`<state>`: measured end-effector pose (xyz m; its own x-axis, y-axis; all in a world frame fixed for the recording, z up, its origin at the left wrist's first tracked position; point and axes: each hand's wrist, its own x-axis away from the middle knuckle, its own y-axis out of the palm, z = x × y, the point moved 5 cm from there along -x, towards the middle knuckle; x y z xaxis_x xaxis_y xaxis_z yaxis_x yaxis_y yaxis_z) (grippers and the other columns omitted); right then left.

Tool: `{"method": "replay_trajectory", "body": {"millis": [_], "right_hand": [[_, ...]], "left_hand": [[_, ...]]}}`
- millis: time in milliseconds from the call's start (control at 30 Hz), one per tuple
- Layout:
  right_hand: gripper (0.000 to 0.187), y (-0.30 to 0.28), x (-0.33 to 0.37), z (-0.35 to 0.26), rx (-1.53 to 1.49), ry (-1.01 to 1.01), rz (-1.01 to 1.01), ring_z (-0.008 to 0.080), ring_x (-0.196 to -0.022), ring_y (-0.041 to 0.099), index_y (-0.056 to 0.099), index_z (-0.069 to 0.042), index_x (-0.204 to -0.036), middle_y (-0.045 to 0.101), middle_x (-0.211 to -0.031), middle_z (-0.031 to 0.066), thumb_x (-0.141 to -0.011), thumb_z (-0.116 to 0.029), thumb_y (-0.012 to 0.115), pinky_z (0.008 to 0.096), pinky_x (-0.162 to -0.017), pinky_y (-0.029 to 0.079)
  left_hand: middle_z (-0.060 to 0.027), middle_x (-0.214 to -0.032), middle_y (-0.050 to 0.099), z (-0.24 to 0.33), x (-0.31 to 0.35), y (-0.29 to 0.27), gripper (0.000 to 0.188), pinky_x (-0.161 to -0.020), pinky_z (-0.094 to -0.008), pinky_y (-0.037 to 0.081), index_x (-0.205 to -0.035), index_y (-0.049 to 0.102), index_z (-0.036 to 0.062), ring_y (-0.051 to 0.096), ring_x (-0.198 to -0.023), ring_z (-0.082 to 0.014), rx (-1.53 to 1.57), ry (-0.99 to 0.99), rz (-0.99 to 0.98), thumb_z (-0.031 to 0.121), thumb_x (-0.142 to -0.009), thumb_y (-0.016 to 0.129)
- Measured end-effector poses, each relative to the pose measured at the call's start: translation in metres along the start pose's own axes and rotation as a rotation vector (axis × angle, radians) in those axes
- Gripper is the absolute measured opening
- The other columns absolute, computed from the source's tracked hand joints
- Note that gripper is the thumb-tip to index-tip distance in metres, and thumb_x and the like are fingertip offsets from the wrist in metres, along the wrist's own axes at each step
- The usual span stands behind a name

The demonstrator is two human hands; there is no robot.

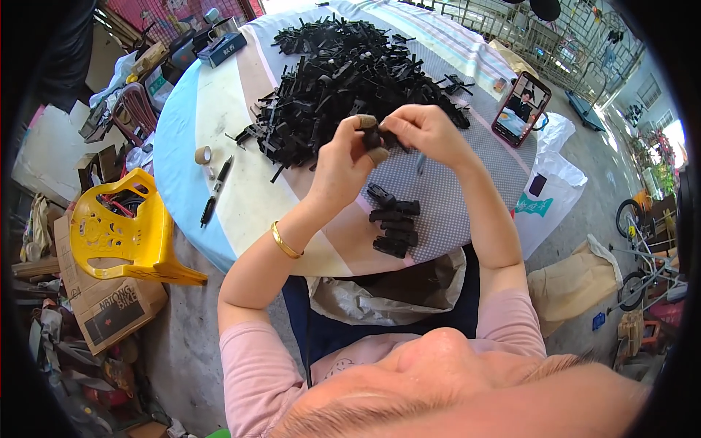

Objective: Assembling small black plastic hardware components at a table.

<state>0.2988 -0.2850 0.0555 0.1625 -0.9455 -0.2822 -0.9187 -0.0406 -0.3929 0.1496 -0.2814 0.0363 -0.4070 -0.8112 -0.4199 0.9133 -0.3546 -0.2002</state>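
My left hand (337,166), with tan coverings on its thumb and a fingertip, is closed round a small black plastic part (372,139). Right beside it, my right hand (432,135) pinches a dark piece at that part; whether the two are joined cannot be made out. Just beyond both hands spreads a big heap of loose black plastic pieces (332,91). Below the hands, near the table's front edge, several chunkier black parts (394,228) lie in a short column. Everything rests on a round table with a striped cloth (237,139).
Left on the table are a pen (217,191), a tape roll (203,155) and a box (221,50). A phone (521,109) stands at the right edge. An open sack (350,306) sits at my lap. A yellow chair (150,244) stands left, a plastic bag (548,208) right.
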Motion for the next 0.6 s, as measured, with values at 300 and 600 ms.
{"method": "replay_trajectory", "body": {"millis": [300,600], "right_hand": [[0.020,0.020,0.004,0.029,0.972,-0.087,-0.145,0.0265,-0.077,0.061,0.066,-0.009,-0.085,0.063,-0.080,0.0113,-0.070,-0.012,0.054,0.0358,-0.068,0.049],[0.015,-0.007,-0.001,0.003,0.189,-0.163,0.274,0.0093,-0.055,0.055,0.065,0.000,-0.079,0.062,-0.064,0.0048,-0.071,-0.011,0.069,0.0210,-0.052,0.044]], "left_hand": [[-0.0112,-0.084,0.063,0.000,0.015,0.025,0.028,-0.068,-0.0264,0.047,-0.102,0.057,0.0013,0.058,-0.072,-0.0143,-0.261,-0.121,-0.660,0.011,-0.076,0.063],[-0.0110,-0.101,0.060,-0.021,0.001,0.006,0.037,-0.081,-0.0262,0.045,-0.115,0.047,-0.0043,0.056,-0.092,-0.0142,0.023,-0.189,-0.298,0.010,-0.083,0.058]]}}
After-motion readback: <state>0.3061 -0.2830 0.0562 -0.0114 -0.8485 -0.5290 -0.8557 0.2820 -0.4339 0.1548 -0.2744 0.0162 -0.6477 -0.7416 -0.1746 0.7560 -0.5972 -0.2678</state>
